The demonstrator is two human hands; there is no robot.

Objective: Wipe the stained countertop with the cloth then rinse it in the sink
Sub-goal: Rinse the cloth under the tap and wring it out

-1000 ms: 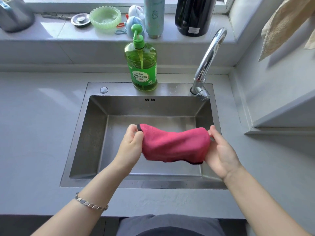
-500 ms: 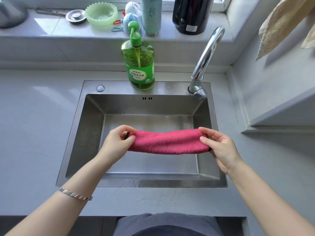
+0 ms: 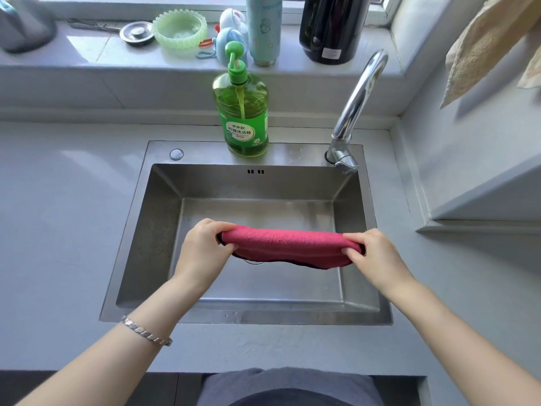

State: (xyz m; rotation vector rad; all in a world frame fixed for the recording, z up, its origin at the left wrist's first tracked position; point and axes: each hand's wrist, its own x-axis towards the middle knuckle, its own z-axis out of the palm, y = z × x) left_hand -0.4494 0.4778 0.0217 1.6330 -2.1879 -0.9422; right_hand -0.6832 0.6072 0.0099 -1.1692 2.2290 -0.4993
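Note:
A pink cloth (image 3: 288, 244), folded lengthwise into a long band, is stretched level over the steel sink (image 3: 158, 230). My left hand (image 3: 205, 250) grips its left end and my right hand (image 3: 371, 256) grips its right end, both with fingers curled over the top. The cloth hangs above the sink floor and hides most of the drain. The chrome tap (image 3: 355, 109) stands at the sink's back right corner, and no water runs from it. Grey countertop (image 3: 58, 215) lies around the sink.
A green dish soap bottle (image 3: 241, 112) stands on the sink's back rim. The sill behind holds a green bowl (image 3: 180, 29), a sink strainer (image 3: 137, 32), a teal flask (image 3: 263, 27) and a black kettle (image 3: 333, 27). A beige towel (image 3: 486, 45) hangs at the right wall.
Both hands turned the cloth from a loose hanging bundle into a flatter, taut band and spread slightly apart; it stays over the sink.

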